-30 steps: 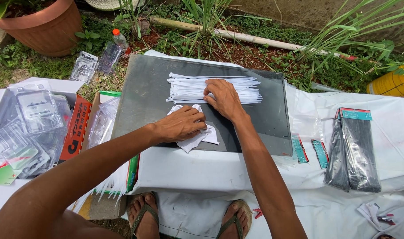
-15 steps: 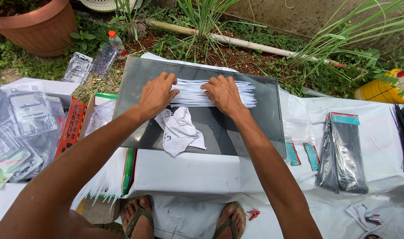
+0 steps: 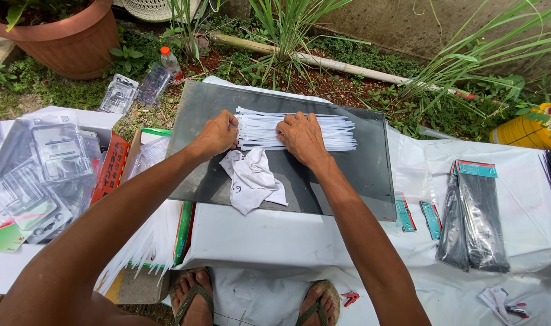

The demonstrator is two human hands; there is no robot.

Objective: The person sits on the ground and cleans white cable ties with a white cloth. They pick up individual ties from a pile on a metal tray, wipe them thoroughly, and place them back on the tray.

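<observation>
- Our left hand (image 3: 215, 134) has its fingers curled at the left end of a bundle of thin white plastic cable ties (image 3: 299, 129), gripping the heads there, which keeps that end squared up.
- Our right hand (image 3: 301, 136) lies palm down on the middle of the same bundle, fingers bent over the far edge; it presses the ties flat against the board and holds nothing else.
- The white ties lie side by side, running left to right, on the far half of a flat dark grey rectangular board (image 3: 360, 169). The board gives them a hard, even base on top of the white sheet-covered surface (image 3: 287, 235).
- A crumpled white cloth (image 3: 254, 180) lies on the board just in front of the bundle, between our forearms, touching neither hand.
- To our left, a heap of clear plastic blister shells (image 3: 43, 175) sits on the surface, with more loose white ties (image 3: 148, 244) fanned out below an orange and green box edge.
- To our right, well apart from the board, flat packs of black cable ties in clear bags (image 3: 475, 223) lie within reach, beside two small teal labels (image 3: 417, 214).
- Beyond the surface we see a terracotta plant pot (image 3: 64, 36), a clear plastic bottle with a red cap (image 3: 157, 75) and grassy ground.
- Our sandalled feet (image 3: 251, 299) show below the surface edge.
</observation>
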